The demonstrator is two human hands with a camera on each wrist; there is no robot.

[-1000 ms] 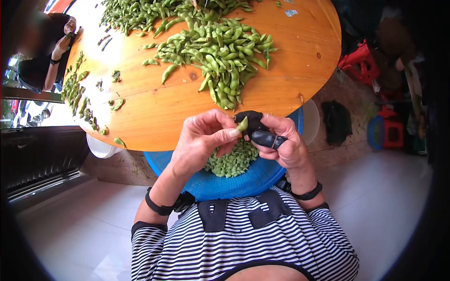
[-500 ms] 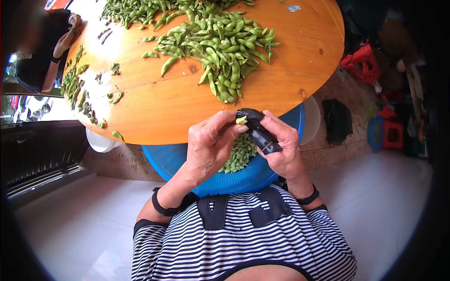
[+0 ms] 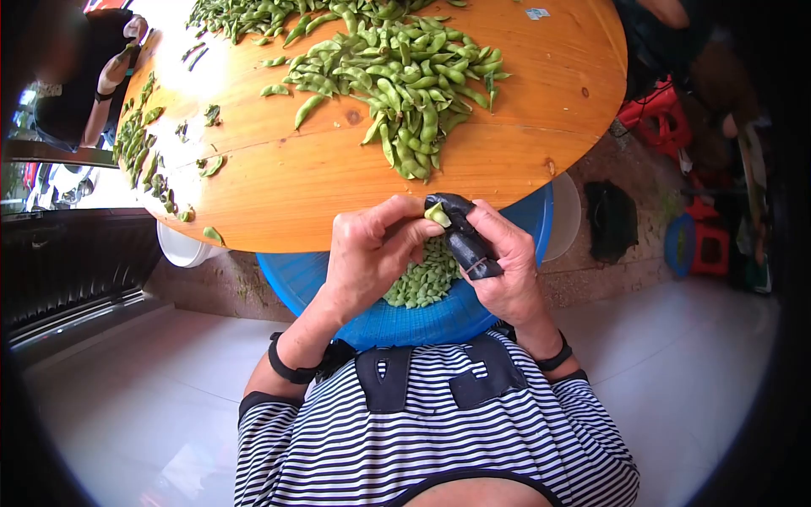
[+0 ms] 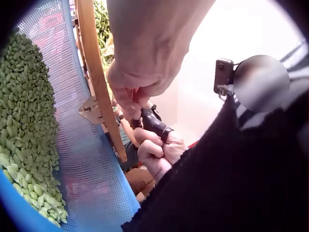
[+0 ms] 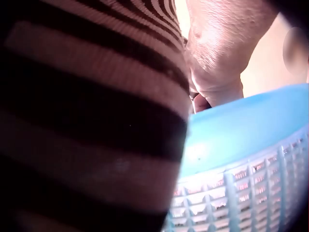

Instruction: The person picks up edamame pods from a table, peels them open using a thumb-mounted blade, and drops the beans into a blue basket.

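Above a blue basket (image 3: pixel 355 325), the left hand (image 3: pixel 367 249) pinches a small green pod (image 3: pixel 438 215) between thumb and forefinger. The right hand (image 3: pixel 514 269) has black coverings (image 3: pixel 471 253) on its thumb and a finger, which meet the pod from the other side. Below both hands lie shelled green beans (image 3: pixel 418 286), also seen heaped in the left wrist view (image 4: pixel 26 106). In that view the left hand (image 4: pixel 140 79) touches the right hand's black-covered tips. The right wrist view shows part of the right hand (image 5: pixel 217 58) over the basket rim (image 5: pixel 241 125).
A round wooden table (image 3: pixel 279 198) holds a large pile of pods (image 3: pixel 414 84) and scattered pods (image 3: pixel 139 152) at left. Another person's hands (image 3: pixel 114 72) are at the far left. White tubs (image 3: pixel 179 247) and red stools (image 3: pixel 659 118) stand around the table.
Both hands have drawn closer around the pod, which now looks split or squeezed. The right hand's curled fingers have shifted, and the camera view has moved slightly.
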